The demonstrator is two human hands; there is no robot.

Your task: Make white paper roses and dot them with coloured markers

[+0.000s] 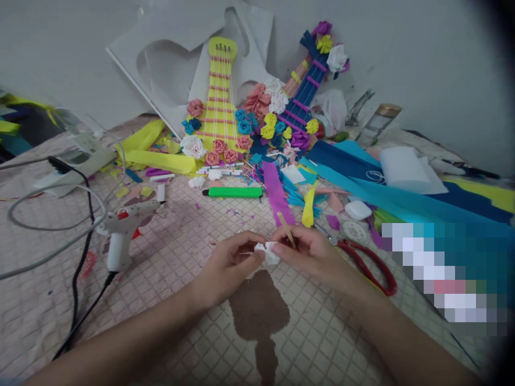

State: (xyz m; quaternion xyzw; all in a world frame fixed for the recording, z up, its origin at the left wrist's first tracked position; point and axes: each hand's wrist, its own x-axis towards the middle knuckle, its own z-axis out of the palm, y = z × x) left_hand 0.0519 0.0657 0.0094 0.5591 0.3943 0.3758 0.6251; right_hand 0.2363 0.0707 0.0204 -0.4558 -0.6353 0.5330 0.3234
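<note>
A small crumpled white paper flower (267, 254) is pinched between both hands over the middle of the table. My left hand (235, 262) grips its left side with thumb and fingers. From the right, my right hand (308, 251) pinches the white paper too, and a thin wooden stick (286, 229) pokes up between its fingers. Beyond the hands lies a purple paper strip (277, 193), with a green marker (235, 192) to its left. Red-handled scissors (372, 265) rest beside my right wrist, their blades partly hidden.
A white glue gun (123, 236) with a black cable lies at left, near a power strip (76, 166). Yellow (219, 102) and blue (303, 102) paper guitars with paper flowers lean at the back. Blue paper sheets (386, 198), a white spool (354, 231) and scraps cover the right.
</note>
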